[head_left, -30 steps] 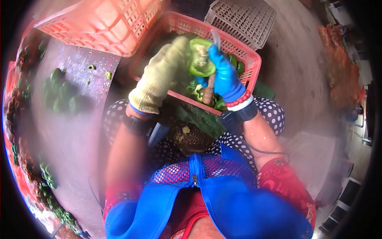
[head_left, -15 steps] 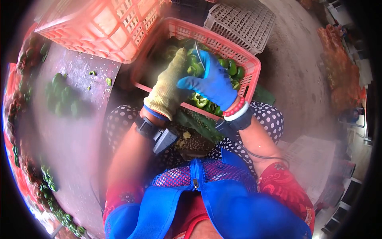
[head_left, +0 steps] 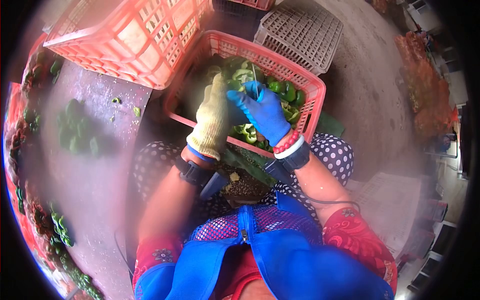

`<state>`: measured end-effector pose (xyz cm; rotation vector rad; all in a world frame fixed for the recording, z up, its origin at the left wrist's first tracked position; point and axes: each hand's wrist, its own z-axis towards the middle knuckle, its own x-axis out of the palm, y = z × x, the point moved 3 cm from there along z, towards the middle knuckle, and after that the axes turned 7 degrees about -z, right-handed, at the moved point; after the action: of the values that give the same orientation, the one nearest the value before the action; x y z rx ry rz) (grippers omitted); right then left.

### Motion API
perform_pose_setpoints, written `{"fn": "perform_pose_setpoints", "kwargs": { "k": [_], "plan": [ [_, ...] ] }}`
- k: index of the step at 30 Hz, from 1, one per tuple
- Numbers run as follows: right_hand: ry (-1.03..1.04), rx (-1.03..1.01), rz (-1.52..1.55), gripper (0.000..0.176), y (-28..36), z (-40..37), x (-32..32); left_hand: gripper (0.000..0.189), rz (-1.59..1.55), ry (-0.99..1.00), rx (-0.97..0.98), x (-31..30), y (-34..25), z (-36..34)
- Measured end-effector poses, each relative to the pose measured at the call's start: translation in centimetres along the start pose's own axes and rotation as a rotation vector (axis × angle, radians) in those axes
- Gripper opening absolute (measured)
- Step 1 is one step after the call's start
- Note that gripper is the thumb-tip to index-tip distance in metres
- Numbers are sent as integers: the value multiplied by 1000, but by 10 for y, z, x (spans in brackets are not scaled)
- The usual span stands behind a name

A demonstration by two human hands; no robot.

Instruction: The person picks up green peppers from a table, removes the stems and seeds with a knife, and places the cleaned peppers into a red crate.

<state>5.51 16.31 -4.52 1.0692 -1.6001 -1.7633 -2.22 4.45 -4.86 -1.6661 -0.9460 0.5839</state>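
A red plastic basket (head_left: 315, 95) of cut green peppers (head_left: 287, 91) stands between my knees. Over its left half is my left hand (head_left: 212, 116) in a pale yellow knit glove; its fingers point away from me and are too hazy to make out, as is anything in them. My right hand (head_left: 265, 110), in a blue glove, is closed around a thin knife (head_left: 255, 77) whose blade points up and away over the peppers. The two hands are close together. A pale green pepper piece (head_left: 243, 75) lies beyond the fingers.
At upper left a large pink crate (head_left: 135, 45) rests on a metal surface (head_left: 95, 185) with a blurred pile of green peppers (head_left: 77, 127) and scraps. A grey crate (head_left: 300, 35) stands behind the basket. More peppers line the far left. White crate-like sheeting (head_left: 387, 210) is at right.
My right hand has moved slightly toward me and its fingers have closed in. My left hand has shifted a little left and toward me. The view has shifted slightly.
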Motion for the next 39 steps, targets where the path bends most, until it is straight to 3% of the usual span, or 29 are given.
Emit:
{"fn": "perform_pose_setpoints", "kwargs": {
  "k": [4,9,11,13,17,19,21,23,25,28,34,36,37,39],
  "plan": [
    [-2,-10,-111,42,3,-6,-4,40,74,-24,220,-1,20,14],
    [-98,-34,20,42,-1,-6,1,41,699,-238,659,8,-1,-6],
    [-98,-86,-54,43,-7,-2,-4,41,427,-142,455,8,-2,-1],
    [-73,-30,-27,41,-5,-2,-6,35,392,-54,396,7,5,7],
    [-105,117,58,37,-15,-3,-2,52,660,40,400,8,5,9],
    [-154,146,98,32,-22,-4,4,49,664,74,414,6,0,10],
    [-165,-136,-242,27,-15,-1,-3,45,462,170,349,-7,34,38],
    [-159,-334,-443,24,-2,-3,-6,44,108,224,128,-10,38,40],
    [-138,-455,-503,22,14,-5,-10,47,-292,195,-205,6,-14,7],
    [-68,-338,-456,36,12,-6,-13,51,-281,207,-276,5,-30,-7],
    [-92,-342,-411,40,14,1,-6,69,-423,122,9,-2,5,17],
    [-72,-377,-506,37,21,1,-5,74,-86,153,185,-5,-1,17],
    [-85,-477,-560,35,21,0,-5,73,274,171,365,-5,-10,12],
    [-109,-680,-668,37,20,-2,-5,72,30,242,220,-4,-20,12]
  ]
}}
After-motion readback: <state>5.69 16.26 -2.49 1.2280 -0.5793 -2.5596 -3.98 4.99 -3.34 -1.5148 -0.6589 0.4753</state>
